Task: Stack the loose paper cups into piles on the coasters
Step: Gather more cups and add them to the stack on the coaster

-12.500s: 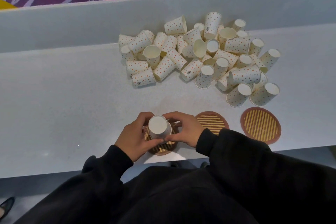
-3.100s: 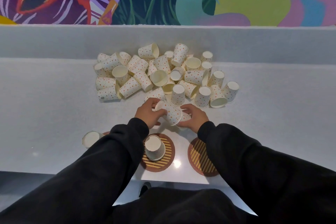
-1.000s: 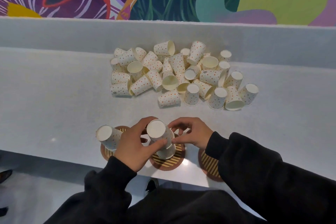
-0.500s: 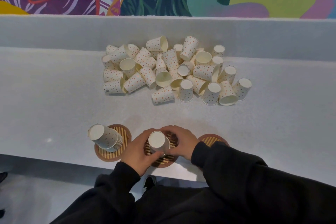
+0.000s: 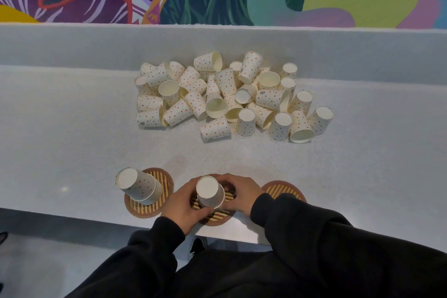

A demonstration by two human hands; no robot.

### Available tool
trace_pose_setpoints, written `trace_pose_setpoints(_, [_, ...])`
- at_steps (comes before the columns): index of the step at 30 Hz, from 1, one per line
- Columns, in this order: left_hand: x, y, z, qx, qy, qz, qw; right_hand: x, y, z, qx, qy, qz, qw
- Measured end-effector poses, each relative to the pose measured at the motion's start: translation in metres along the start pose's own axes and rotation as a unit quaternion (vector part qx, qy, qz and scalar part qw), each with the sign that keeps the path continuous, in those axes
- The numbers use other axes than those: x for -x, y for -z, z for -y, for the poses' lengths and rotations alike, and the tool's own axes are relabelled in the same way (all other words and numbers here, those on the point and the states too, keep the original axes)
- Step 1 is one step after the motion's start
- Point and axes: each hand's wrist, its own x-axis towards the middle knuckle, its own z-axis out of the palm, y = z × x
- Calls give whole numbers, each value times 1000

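A heap of loose dotted paper cups (image 5: pixel 232 97) lies on the far side of the white counter. Three round striped coasters sit along the near edge. On the left coaster (image 5: pixel 160 195) stands a pile of several upside-down cups (image 5: pixel 137 185). A short upside-down stack of cups (image 5: pixel 209 192) stands on the middle coaster (image 5: pixel 217 216). My left hand (image 5: pixel 182 204) and my right hand (image 5: pixel 239 192) curl round this stack from both sides. The right coaster (image 5: pixel 284 191) is bare, partly hidden by my right sleeve.
The counter (image 5: pixel 72 140) has a raised back ledge (image 5: pixel 96 43) below a colourful mural. Its near edge runs just under the coasters, with the floor below. A dark shoe (image 5: pixel 3 237) shows at the far left.
One second ago both hands held a cup raised above the middle coaster's stack. The cup has since come down onto it, and both hands now hold the stack low on the coaster.
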Motion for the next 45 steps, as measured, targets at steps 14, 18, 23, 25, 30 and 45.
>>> trace_pose_setpoints(14, [-4, 13, 1, 26, 66, -14, 997, -1, 19, -1, -5, -16, -16, 1000])
trace_pose_setpoints(18, [-22, 31, -12, 121, 77, -125, 982, -11, 38, 11, -62, -49, -93, 992])
trace_pose_setpoints(23, [-77, 49, -41, 301, 152, -136, 932, -46, 55, 31, -98, -73, -163, 979])
trace_pose_setpoints(25, [-100, 48, -43, 321, 182, -88, 925, -60, 61, 40, -113, -82, -179, 974])
trace_pose_setpoints(30, [-129, 37, -48, 366, 221, -18, 904, -83, 66, 47, -131, -106, -197, 966])
trace_pose_setpoints(45, [-123, 31, -45, 322, 222, -32, 920, -74, 75, 31, -343, -238, -135, 899])
